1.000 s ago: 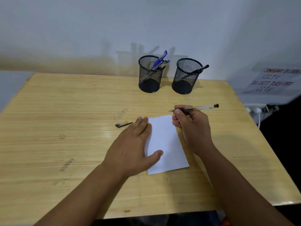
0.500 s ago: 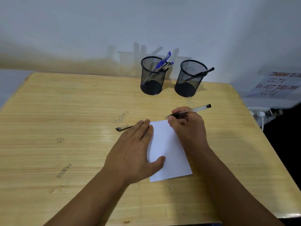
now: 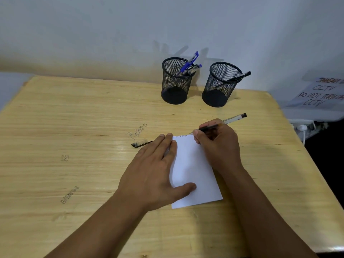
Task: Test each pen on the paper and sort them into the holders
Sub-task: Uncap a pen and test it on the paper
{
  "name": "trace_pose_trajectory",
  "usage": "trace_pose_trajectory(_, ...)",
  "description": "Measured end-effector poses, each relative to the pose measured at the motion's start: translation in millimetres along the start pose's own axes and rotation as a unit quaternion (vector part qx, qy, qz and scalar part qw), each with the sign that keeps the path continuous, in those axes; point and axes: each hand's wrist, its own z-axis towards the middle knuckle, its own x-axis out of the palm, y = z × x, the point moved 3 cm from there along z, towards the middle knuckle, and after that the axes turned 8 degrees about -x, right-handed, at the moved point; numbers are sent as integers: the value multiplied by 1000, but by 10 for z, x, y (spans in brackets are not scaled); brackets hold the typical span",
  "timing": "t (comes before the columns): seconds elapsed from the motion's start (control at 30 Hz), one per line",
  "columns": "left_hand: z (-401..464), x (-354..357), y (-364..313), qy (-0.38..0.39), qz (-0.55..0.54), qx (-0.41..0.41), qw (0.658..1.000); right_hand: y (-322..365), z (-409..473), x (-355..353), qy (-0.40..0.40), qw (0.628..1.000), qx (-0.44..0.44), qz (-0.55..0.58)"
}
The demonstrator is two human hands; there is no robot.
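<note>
Paper [image 3: 195,168] lay on the table [image 3: 74,118], pinned flat by the left hand [image 3: 154,175] with straight fingers. At its twelve o'clock edge (beside small scribbles) the right hand [image 3: 217,144] pinched a clear pen [image 3: 229,120], tip on the sheet. Two mesh holders [image 3: 175,81] stood beyond at twelve o'clock, pens inside.

Right hand [image 3: 216,144] grips pen [image 3: 226,122], tip at paper's [image 3: 193,168] top edge; left hand [image 3: 156,172] flat, pressing paper onto surface [image 3: 74,118].

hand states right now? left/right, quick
Left hand: open, fingers flat, pressing the paper down.
Right hand: closed around the clear pen, tip at the paper's top edge.
</note>
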Motion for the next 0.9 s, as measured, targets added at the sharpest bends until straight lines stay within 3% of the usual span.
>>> trace_pose_trajectory(0.9, 6, -11, -7, 2, 3, -6, 1000, 3, -67, 45, 10, 999, -15, -31)
